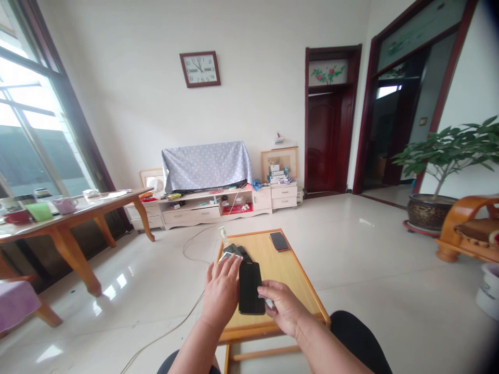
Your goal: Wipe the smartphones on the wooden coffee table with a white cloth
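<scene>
A flat black phone (250, 287) lies face-up near the front edge of the small wooden table (296, 280), its glass dark and glossy. The left hand (221, 291) rests open, palm down, just beside it, gripping nothing. The right hand (281, 307) touches the phone's right edge, fingers curled around something small and pale I cannot identify. More dark phones (236, 252) sit stacked beyond, and a red-cased phone (279, 241) lies apart; none looks opened.

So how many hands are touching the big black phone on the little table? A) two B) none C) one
A, the left hand lies flat along one edge of the black phone and the right hand grips the other edge, on the small wooden table.
</scene>
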